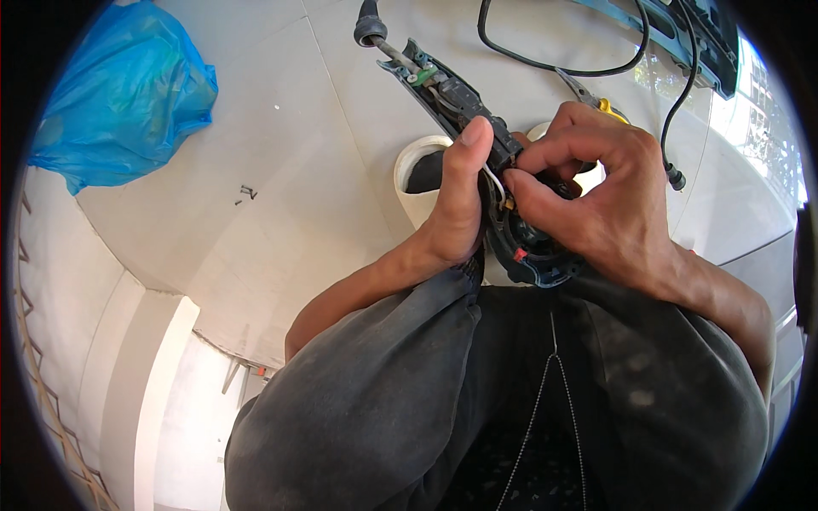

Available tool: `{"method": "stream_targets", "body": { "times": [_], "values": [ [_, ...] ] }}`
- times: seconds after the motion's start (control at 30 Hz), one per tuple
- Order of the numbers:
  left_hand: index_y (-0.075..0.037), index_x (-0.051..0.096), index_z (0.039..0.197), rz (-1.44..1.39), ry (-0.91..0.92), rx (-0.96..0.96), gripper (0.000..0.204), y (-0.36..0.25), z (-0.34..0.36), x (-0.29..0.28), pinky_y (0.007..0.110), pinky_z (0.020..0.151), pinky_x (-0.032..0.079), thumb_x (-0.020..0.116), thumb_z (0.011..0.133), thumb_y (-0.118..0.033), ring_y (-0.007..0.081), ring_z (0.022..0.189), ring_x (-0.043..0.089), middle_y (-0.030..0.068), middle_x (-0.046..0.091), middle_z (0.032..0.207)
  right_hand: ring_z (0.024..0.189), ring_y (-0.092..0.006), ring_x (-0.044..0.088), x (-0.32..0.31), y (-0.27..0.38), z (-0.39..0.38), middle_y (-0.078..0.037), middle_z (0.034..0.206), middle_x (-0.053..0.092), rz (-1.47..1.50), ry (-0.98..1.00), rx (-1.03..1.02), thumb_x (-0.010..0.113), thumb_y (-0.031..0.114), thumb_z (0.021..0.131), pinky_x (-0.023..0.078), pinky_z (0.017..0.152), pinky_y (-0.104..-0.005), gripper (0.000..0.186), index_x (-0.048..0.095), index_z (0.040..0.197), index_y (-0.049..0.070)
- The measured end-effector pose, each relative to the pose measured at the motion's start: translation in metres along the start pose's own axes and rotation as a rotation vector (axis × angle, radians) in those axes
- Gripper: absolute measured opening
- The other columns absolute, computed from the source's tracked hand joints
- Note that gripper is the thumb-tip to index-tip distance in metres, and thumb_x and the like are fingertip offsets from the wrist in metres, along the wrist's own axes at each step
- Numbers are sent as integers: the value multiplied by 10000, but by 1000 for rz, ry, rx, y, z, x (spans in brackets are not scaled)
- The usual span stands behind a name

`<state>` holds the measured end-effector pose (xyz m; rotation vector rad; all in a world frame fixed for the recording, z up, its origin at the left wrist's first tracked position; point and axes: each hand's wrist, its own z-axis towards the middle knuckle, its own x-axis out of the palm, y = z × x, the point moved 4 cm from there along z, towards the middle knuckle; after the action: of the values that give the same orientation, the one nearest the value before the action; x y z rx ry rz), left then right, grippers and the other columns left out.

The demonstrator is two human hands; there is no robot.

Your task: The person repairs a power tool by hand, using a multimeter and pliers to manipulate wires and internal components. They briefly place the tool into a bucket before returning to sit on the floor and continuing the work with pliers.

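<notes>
Above my lap lies an opened power tool (467, 100), its long teal and black housing showing the insides. A black cord sleeve (370, 27) sticks out at its far end, and a rounder part with a small red piece (520, 254) sits near my knees. My left hand (460, 192) grips the housing from the left, thumb up along its side. With thumb and forefinger closed together, my right hand (596, 175) reaches into the middle of the tool, beside a white wire (494, 184). What the right fingertips pinch is hidden.
Pliers with yellow handles (607, 108) lie beyond my right hand. A black cable (545, 65) loops near a teal tool housing (711, 43) at the far right. Several small screws (247, 192) lie on the tiled floor, left. A blue plastic bag (128, 98) stands far left.
</notes>
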<state>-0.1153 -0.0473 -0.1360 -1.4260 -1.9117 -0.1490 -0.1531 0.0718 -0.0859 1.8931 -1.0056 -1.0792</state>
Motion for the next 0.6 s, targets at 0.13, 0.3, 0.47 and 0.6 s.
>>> {"method": "stream_targets", "body": {
  "times": [0.13,0.3,0.47,0.6],
  "values": [
    [29,558,1063,-44,19,-8,909,5,2,-3,328,877,423,251,803,-786,205,985,543,99,570,1033,588,-96,499,0,2,0,-37,673,556,-11,-5,7,730,56,672,401,541,-244,107,682,736,-14],
    [28,579,983,-104,-11,77,734,3,3,-3,284,766,479,403,849,-671,173,828,599,119,611,934,605,-108,522,0,2,2,-42,684,556,-7,-10,17,735,53,660,421,552,-246,115,683,737,-15],
    [12,569,946,-127,-22,57,717,5,2,-3,283,761,479,419,835,-680,169,822,595,109,608,914,606,-114,526,-1,1,1,-44,681,553,-9,-9,9,735,53,659,421,546,-246,118,683,737,-19],
    [41,565,1059,-38,-32,-3,935,6,2,-10,330,858,435,278,782,-804,212,961,557,113,581,1018,605,-113,525,0,1,1,-45,683,553,-7,-20,1,735,53,661,422,545,-245,119,683,738,-22]
  ]
}}
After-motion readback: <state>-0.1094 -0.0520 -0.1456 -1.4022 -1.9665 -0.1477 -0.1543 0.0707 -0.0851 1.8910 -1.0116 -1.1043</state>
